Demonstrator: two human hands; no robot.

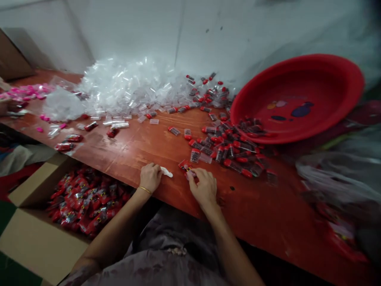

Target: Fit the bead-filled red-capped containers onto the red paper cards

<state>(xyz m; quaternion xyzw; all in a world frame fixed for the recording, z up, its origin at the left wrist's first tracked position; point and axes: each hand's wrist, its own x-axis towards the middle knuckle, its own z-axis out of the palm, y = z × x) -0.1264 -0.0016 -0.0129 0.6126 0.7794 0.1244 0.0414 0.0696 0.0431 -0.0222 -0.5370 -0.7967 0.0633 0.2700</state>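
Observation:
My left hand is closed near the table's front edge, its fingertips pinching a small white crumpled strip. To its right, my right hand grips a small red printed packet between thumb and fingers; the fingers partly hide it. Just beyond that hand lies a heap of small clear containers with red caps and dark contents. A few similar red-capped pieces are scattered across the wooden table.
A red basin leans at the back right. Clear plastic pieces are piled along the wall. An open cardboard box of red packets stands below left. Pink pieces and another person's hand are at the far left.

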